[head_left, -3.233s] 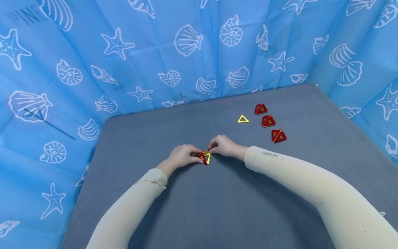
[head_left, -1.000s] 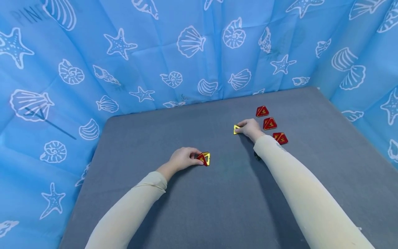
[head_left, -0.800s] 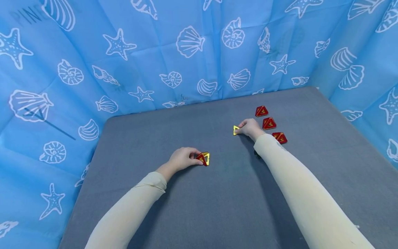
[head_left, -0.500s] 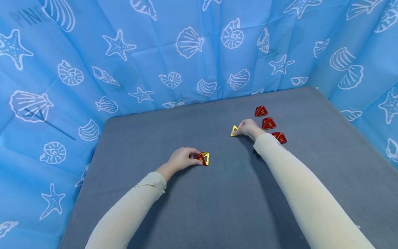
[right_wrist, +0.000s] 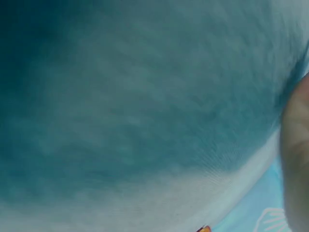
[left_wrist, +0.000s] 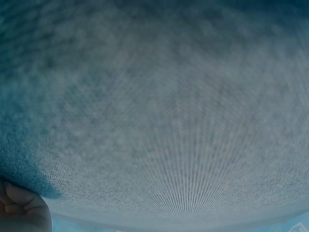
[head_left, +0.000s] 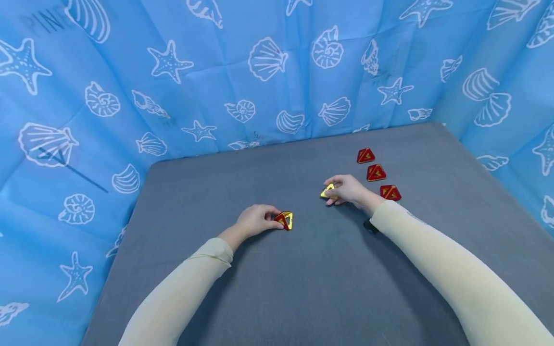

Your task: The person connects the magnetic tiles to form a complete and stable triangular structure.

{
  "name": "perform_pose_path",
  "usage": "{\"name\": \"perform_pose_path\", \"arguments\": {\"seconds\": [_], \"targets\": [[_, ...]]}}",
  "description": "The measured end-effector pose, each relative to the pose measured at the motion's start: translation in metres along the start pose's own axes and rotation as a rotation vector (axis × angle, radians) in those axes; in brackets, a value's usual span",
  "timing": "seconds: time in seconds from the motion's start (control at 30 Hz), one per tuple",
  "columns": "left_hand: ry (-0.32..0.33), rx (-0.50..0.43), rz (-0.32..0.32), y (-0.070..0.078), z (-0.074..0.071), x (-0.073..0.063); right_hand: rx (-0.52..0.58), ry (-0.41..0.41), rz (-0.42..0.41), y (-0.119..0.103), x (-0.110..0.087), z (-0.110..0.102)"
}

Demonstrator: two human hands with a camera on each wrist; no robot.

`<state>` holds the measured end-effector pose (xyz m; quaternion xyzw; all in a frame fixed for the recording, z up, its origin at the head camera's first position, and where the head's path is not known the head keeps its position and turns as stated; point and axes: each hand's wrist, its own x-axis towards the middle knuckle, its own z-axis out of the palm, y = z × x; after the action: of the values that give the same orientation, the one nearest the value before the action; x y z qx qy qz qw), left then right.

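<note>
Near the middle of the table in the head view, my left hand [head_left: 255, 219] holds a small red and yellow cluster of triangular magnetic tiles [head_left: 284, 220] between thumb and fingers. To its right and farther back, my right hand [head_left: 346, 189] pinches a yellow triangular tile [head_left: 327, 191], tilted and partly hidden by the fingers. In the left wrist view only a bit of the left hand [left_wrist: 23, 208] shows at the lower corner. The right wrist view catches an edge of the right hand [right_wrist: 297, 150], with neither view showing the held tiles.
Three red tile pieces [head_left: 376, 172] lie in a slanting row at the back right of the grey table [head_left: 268, 293]. A dark object [head_left: 370, 226] shows under the right forearm. A blue shell-print curtain [head_left: 233, 62] borders the table's back and sides.
My right hand has left the cluster, taken the lone yellow triangle from the back of the table and brought it nearer, turning it lately. My left hand stays with the cluster.
</note>
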<state>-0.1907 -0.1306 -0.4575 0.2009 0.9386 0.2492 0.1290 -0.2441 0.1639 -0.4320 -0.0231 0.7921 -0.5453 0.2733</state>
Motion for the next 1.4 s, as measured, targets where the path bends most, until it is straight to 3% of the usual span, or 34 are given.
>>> {"name": "perform_pose_path", "arguments": {"seconds": [0.13, 0.23, 0.7, 0.93, 1.1, 1.4], "targets": [[0.007, 0.004, -0.001, 0.0, 0.0, 0.001, 0.119, -0.065, -0.016, 0.001, -0.007, 0.005], [0.009, 0.007, -0.002, 0.0, 0.0, 0.001, 0.145, -0.09, -0.022, 0.0, -0.01, 0.008], [0.001, 0.022, 0.008, 0.001, -0.002, 0.001, -0.137, -0.026, -0.172, 0.001, -0.012, 0.024], [0.0, 0.017, 0.022, 0.001, -0.002, 0.0, -0.085, -0.109, -0.149, 0.0, -0.014, 0.029], [-0.005, 0.019, 0.013, 0.0, -0.002, 0.001, -0.115, -0.157, -0.205, -0.001, -0.017, 0.034], [-0.003, 0.026, 0.022, 0.0, -0.001, 0.002, -0.23, -0.103, -0.346, 0.0, -0.019, 0.052]]}}
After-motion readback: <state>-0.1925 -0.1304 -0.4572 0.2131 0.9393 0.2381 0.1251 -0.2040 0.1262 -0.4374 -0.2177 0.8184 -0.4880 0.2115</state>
